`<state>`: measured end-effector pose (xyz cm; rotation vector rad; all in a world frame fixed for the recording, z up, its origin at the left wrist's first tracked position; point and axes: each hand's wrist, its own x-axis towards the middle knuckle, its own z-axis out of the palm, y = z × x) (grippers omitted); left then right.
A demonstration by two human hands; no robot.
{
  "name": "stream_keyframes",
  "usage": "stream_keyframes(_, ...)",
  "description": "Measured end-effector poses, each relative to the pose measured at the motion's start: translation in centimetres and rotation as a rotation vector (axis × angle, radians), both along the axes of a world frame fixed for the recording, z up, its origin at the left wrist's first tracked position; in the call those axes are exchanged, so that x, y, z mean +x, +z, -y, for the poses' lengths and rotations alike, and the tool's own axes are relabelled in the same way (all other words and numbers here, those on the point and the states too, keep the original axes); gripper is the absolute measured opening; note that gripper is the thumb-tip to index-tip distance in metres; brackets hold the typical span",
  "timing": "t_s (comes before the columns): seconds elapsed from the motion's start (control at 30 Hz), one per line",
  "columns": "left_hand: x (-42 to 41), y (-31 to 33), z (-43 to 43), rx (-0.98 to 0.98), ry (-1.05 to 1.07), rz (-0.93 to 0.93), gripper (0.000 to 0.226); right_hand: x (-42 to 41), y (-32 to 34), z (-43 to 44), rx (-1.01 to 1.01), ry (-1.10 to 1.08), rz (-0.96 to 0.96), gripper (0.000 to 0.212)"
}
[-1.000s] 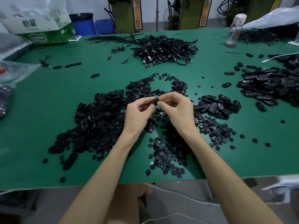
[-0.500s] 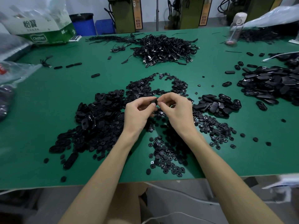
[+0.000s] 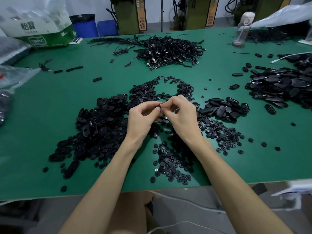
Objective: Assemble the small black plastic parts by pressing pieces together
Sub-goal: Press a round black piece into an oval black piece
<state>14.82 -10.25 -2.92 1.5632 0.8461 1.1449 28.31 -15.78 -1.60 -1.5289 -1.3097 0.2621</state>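
Head view showed both hands held just above the green worktop (image 3: 50, 107), meeting over the middle of the scattered stock. The left hand (image 3: 143, 119) and the right hand (image 3: 182, 115) each had their fingers (image 3: 168, 105) curled inward, pinching one small black part (image 3: 160, 105) between thumb and fingertips, so that the tips of the two hands touched around it. The part was almost wholly hidden by the fingertips. Whether it was a single piece or two halves being mated could not be told.

A heap of oval shells (image 3: 101, 122) lay to the left of the hands. Loose round pieces (image 3: 170, 164) were spread beneath and between the forearms, reaching close to the near edge. A tangle of cables (image 3: 168, 51) lay well beyond.

The likeliest fault, in my judgement, was a crooked press. With the joint covered by the fingertips, the halves could have gone together tilted and seated only on one side. A slip was the second risk: the part was tiny and held only at the fingertips, so uneven pressure could have squirted it out into the black pieces directly below, where it would have been hard to tell from the rest. A forearm dragged back carelessly could also have swept round pieces over the near edge.
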Motion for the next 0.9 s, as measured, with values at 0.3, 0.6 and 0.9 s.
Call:
stream_keyframes(0.3, -0.19, -0.37, -0.38, -0.016, 0.070, 0.022, 0.016, -0.32, -0.13, -0.08, -0.019, 0.111, -0.001, 0.014)
stream_keyframes(0.6, -0.06, -0.04, 0.07, -0.012, 0.043, -0.006, 0.017, 0.24, -0.17, -0.27, -0.073, 0.047, -0.096, 0.020)
stream_keyframes(0.9, -0.04, 0.06, 0.26, 0.005, 0.035, -0.034, 0.015, 0.27, -0.05, 0.06, -0.054, 0.061, -0.206, 0.011)
